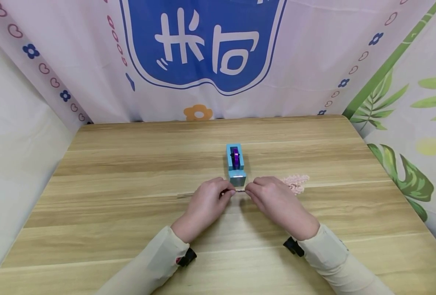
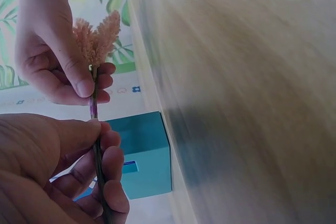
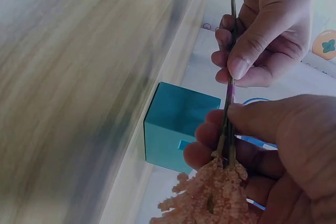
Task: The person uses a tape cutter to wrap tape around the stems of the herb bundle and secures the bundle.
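Both hands hold a thin bundle of stems [image 2: 94,104] topped with pink flowers [image 1: 296,183], lying sideways in the head view. The left hand [image 1: 208,203] pinches the stems between thumb and fingers, bare stem ends sticking out past it on the left. Nearer the flower heads [image 3: 210,195], the right hand [image 1: 279,201] pinches the same stems. Between the two hands a short purple band [image 3: 230,92] shows around the stems. Just beyond the fingertips stands a light blue tape dispenser [image 1: 237,164] with a purple roll [image 1: 236,157] in it.
The wooden table [image 1: 129,164] reaches back to a printed curtain [image 1: 92,49] with a blue shield shape. Leaf-patterned cloth [image 1: 409,123] hangs on the right side. A black strap [image 1: 186,257] sits at the left wrist, another [image 1: 293,246] at the right.
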